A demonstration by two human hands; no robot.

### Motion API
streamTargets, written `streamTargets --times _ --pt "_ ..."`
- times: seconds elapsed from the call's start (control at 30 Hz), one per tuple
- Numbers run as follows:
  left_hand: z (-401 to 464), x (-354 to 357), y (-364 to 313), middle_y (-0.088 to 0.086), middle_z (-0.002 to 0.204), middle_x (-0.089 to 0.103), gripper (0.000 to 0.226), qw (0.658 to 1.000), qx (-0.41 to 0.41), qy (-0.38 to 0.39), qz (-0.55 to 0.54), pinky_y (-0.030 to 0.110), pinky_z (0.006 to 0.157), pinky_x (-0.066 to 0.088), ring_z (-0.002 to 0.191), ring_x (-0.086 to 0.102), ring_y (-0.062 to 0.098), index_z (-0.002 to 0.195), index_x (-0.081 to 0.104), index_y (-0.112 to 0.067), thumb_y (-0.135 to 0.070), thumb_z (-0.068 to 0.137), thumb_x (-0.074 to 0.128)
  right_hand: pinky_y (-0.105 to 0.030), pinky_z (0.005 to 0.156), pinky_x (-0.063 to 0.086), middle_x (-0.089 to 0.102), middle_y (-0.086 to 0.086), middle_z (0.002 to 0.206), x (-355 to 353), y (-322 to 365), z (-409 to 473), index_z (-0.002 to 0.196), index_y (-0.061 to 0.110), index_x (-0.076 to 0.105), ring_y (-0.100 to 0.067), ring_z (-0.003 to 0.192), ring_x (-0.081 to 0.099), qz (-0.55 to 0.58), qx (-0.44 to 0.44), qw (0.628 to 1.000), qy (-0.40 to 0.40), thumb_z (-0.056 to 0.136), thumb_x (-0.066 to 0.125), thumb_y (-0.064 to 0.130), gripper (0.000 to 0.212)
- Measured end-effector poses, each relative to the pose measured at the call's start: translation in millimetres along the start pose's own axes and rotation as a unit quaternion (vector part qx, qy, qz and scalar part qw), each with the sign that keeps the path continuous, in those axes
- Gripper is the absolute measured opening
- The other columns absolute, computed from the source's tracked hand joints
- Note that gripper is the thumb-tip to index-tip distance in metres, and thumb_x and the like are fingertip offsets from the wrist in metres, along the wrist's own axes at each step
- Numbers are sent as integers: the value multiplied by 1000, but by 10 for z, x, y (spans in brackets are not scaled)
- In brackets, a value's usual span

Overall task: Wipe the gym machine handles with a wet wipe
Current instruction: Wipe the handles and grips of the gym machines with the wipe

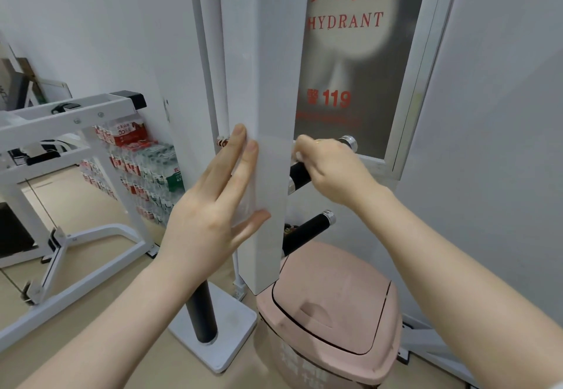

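Note:
A white upright post (271,114) of the gym machine stands in front of me. My left hand (219,206) lies flat against its left side with the fingers straight. Two black handles with chrome end caps stick out to the right of the post. My right hand (332,169) grips the upper handle (300,174), with a bit of white wet wipe (300,155) showing at the fingers. The lower handle (307,230) is bare, below my right hand.
A pink lidded bin (332,312) stands on the floor right under the handles. A hydrant cabinet door (350,53) is behind the post. A white machine frame (61,151) and stacked packs of water bottles (146,169) stand at the left.

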State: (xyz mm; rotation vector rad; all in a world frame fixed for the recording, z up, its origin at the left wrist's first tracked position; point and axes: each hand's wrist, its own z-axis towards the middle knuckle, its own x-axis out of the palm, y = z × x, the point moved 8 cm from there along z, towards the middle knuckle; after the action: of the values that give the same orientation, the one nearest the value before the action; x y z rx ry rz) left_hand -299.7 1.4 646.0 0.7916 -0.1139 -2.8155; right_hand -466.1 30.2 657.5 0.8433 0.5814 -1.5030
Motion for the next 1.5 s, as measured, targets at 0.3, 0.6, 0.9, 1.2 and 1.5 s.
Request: streamTargets --times 0.3,0.6,0.9,1.2,1.5 --pt "9 25 -20 12 150 22 79 1000 4 0 -2 23 104 29 132 36 25 143 19 -10 -37 82 59 -30 54 23 42 0 64 -103 -60 -87 84 7 48 -30 65 46 -15 28 997 -71 87 39 6 10" --pt "1 27 -36 15 149 23 79 1000 2 4 7 25 103 30 132 35 26 143 22 -5 -35 81 61 -33 65 42 62 -10 78 -99 -272 -176 91 5 57 -33 76 57 -8 3 994 -106 79 35 7 26" --pt "5 7 -44 16 149 26 80 1000 -2 11 7 24 99 34 131 37 26 142 23 -4 -35 81 64 -25 82 45 66 -9 111 86 34 -686 105 21 48 -24 100 59 185 32 952 -242 90 34 8 23" --pt "1 10 -41 17 149 27 78 1000 -9 16 16 25 99 35 133 37 26 142 24 -3 -38 82 60 -23 60 45 51 -25 131 652 -1075 -1034 77 14 47 -22 71 57 555 547 559 -285 97 33 5 26" --pt "9 -6 -19 17 148 28 84 1000 2 7 26 25 95 38 130 38 25 141 26 -2 -33 76 69 -31 90 51 64 -22 116 745 -390 -446 113 6 49 -29 107 64 847 394 296 -199 99 21 4 31"
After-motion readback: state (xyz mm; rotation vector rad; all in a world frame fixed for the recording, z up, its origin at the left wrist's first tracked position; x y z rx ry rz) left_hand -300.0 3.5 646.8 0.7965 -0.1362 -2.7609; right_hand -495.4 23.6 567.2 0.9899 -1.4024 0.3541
